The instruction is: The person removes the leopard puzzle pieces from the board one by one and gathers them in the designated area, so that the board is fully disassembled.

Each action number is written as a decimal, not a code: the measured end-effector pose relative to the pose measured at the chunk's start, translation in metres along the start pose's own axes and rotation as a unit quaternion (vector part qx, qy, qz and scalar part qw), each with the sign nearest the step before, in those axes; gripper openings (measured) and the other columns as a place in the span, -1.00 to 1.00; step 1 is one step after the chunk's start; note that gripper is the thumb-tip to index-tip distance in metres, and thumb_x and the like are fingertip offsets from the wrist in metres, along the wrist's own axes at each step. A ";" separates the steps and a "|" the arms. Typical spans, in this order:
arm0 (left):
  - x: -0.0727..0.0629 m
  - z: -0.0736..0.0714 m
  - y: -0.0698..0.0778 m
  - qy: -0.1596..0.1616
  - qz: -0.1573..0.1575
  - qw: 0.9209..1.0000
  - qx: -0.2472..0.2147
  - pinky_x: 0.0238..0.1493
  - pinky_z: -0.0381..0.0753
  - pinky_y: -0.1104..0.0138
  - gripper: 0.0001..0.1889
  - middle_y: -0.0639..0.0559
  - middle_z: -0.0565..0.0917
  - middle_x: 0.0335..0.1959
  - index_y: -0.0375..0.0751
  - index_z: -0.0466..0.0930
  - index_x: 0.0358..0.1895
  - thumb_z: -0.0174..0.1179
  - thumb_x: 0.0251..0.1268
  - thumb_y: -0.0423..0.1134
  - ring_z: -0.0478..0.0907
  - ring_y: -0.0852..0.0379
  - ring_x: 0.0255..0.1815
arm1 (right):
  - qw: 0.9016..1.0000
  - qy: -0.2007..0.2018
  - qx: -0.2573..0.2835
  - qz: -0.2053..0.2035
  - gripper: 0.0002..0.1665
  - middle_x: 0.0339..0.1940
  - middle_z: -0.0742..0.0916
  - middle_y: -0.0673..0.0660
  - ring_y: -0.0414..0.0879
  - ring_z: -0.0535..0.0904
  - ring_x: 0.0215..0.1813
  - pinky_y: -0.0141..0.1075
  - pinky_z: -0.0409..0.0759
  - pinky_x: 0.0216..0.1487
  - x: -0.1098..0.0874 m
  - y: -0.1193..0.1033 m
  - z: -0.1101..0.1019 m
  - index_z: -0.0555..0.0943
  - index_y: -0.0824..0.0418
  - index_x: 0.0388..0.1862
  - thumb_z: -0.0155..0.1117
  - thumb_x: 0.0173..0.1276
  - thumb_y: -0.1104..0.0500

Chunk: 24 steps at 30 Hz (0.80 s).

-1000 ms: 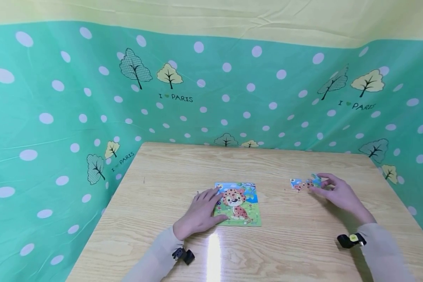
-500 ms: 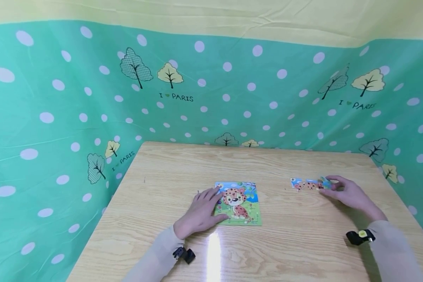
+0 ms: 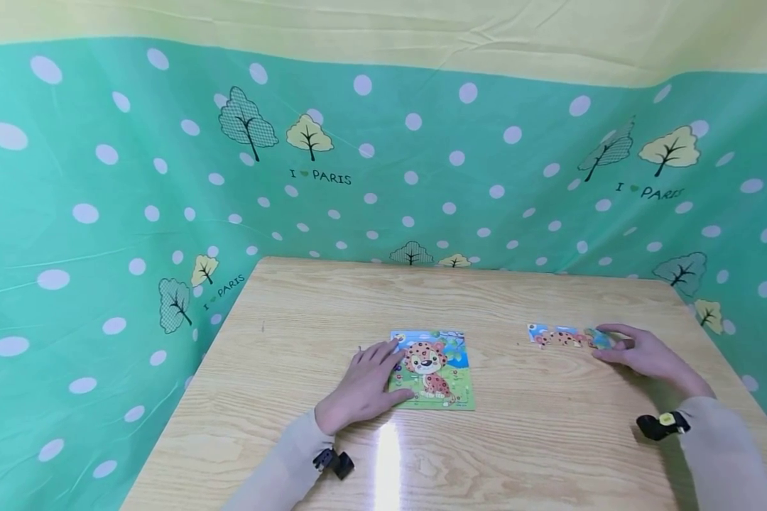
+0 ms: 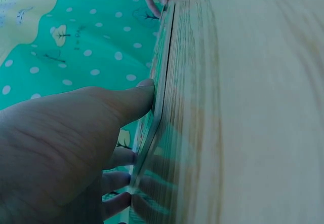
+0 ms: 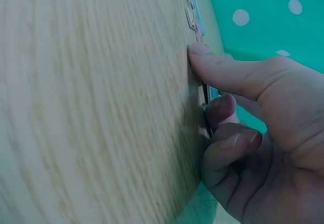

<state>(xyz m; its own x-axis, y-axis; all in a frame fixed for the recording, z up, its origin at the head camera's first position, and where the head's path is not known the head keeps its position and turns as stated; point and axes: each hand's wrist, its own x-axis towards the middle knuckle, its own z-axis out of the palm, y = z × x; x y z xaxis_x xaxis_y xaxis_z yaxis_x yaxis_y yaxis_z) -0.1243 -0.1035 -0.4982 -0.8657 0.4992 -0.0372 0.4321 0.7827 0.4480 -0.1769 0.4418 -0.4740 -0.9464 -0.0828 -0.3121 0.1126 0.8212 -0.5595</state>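
Observation:
In the head view a square jigsaw puzzle board (image 3: 454, 387) with a spotted leopard cub picture lies on the table. My left hand (image 3: 364, 387) rests on its left side, fingers spread; the left wrist view shows the thumb (image 4: 134, 97) along the board's edge. Off to the right, several puzzle pieces (image 3: 559, 337) lie side by side in a short row. At the row's right end my right hand (image 3: 648, 355) pinches a blue-green puzzle piece (image 3: 601, 339) between thumb and fingers, low at the table surface. In the right wrist view the hand mostly hides that piece.
The wooden table (image 3: 511, 454) reaches back to a green dotted curtain (image 3: 434, 170). A bright light streak (image 3: 387, 461) reflects in front of the board. Black cameras are strapped to both wrists.
My right hand has moved right with the blue-green piece, from over the row to its right end, uncovering the middle pieces. The left hand and board have stayed put.

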 end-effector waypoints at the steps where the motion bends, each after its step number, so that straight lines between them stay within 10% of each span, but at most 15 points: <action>1: 0.000 0.000 0.000 0.001 0.000 1.000 0.000 0.66 0.14 -0.29 -0.13 -0.16 0.17 0.75 -0.13 0.27 0.67 0.20 0.49 0.31 0.15 -0.27 0.72 | 1.000 -0.003 0.002 0.003 0.04 -0.35 0.63 0.05 -0.17 0.43 -0.45 -0.31 0.41 -0.43 0.000 -0.001 0.000 0.21 0.43 0.63 0.37 0.51 -0.20; 24: 0.000 0.000 0.000 0.002 0.000 1.000 -0.003 0.66 0.13 -0.30 -0.12 -0.17 0.19 0.74 -0.12 0.28 0.66 0.21 0.48 0.32 0.16 -0.29 0.71 | 1.000 0.014 0.022 -0.006 0.04 -0.41 0.62 0.03 -0.21 0.37 -0.60 -0.28 0.43 -0.54 0.002 0.003 0.004 0.22 0.37 0.66 0.40 0.50 -0.20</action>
<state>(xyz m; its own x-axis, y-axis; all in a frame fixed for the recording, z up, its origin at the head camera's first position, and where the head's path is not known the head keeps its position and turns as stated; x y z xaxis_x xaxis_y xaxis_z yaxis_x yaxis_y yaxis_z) -0.1244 -0.1038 -0.4985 -0.8671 0.4970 -0.0343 0.4295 0.7806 0.4540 -0.1774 0.4417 -0.4795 -0.9560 -0.0763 -0.2832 0.1133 0.7946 -0.5964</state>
